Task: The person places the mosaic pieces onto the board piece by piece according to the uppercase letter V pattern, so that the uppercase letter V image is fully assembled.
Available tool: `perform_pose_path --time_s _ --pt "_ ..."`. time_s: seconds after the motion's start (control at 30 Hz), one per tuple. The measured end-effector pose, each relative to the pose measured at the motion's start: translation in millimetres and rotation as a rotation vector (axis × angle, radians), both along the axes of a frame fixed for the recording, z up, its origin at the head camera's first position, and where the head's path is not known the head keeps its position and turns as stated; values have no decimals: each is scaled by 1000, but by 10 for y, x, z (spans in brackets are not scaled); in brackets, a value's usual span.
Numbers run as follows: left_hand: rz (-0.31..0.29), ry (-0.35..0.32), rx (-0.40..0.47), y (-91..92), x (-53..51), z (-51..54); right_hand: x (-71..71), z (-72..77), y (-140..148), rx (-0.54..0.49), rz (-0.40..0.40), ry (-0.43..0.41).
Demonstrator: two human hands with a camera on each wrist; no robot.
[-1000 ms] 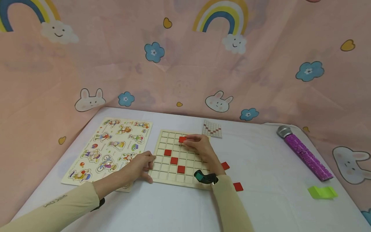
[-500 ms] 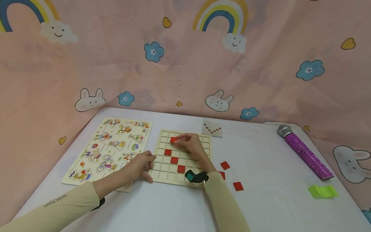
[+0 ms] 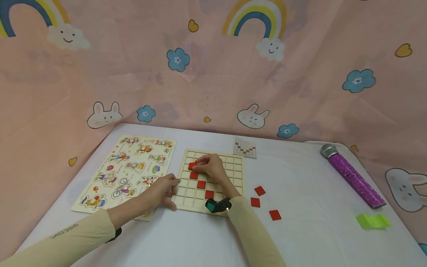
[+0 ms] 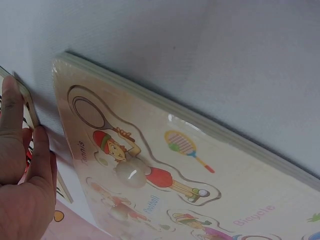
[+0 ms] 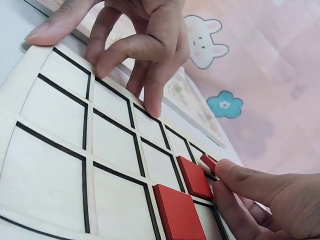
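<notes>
A pale wooden grid board [image 3: 238,174] lies on the white table in the head view. My right hand [image 3: 211,167] pinches a red square tile [image 3: 192,166] between thumb and fingers over the board's upper left cells. In the right wrist view this tile [image 5: 208,163] is tilted at a cell near the board's edge. A diagonal line of 3 red tiles [image 3: 201,184] sits in cells below it. Along the board's left edge rest the fingertips of my left hand [image 3: 161,192], with its thumb [image 5: 42,36] at the near corner.
Several pieces fill a picture puzzle board [image 3: 111,168] on the left. Loose red tiles [image 3: 255,202] lie right of the grid board. Behind it is a small pattern card [image 3: 245,147]. A purple microphone [image 3: 355,178] and a green paper strip [image 3: 373,221] lie far right.
My right hand has carried the pinched tile leftward across the board's upper rows and slightly nearer. The loose tiles on the right have come into view from behind the arm. My left hand stays put.
</notes>
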State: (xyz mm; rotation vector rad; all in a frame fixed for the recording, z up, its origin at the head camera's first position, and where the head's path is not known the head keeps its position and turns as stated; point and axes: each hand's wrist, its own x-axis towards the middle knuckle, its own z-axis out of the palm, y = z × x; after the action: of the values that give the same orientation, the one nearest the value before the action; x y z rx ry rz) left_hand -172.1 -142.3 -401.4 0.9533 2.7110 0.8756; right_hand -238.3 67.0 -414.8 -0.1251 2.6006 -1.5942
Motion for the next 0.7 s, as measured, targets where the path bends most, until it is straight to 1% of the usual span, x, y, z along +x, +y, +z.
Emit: perform_pose_path --time_s 0.27,0.5,0.7 --pt "-2 -6 17 -4 5 -5 2 35 -89 68 22 55" --pt "9 -4 -1 -1 11 2 -18 52 -126 93 34 45" --pt "19 -15 -3 4 15 3 -25 58 -125 119 40 38"
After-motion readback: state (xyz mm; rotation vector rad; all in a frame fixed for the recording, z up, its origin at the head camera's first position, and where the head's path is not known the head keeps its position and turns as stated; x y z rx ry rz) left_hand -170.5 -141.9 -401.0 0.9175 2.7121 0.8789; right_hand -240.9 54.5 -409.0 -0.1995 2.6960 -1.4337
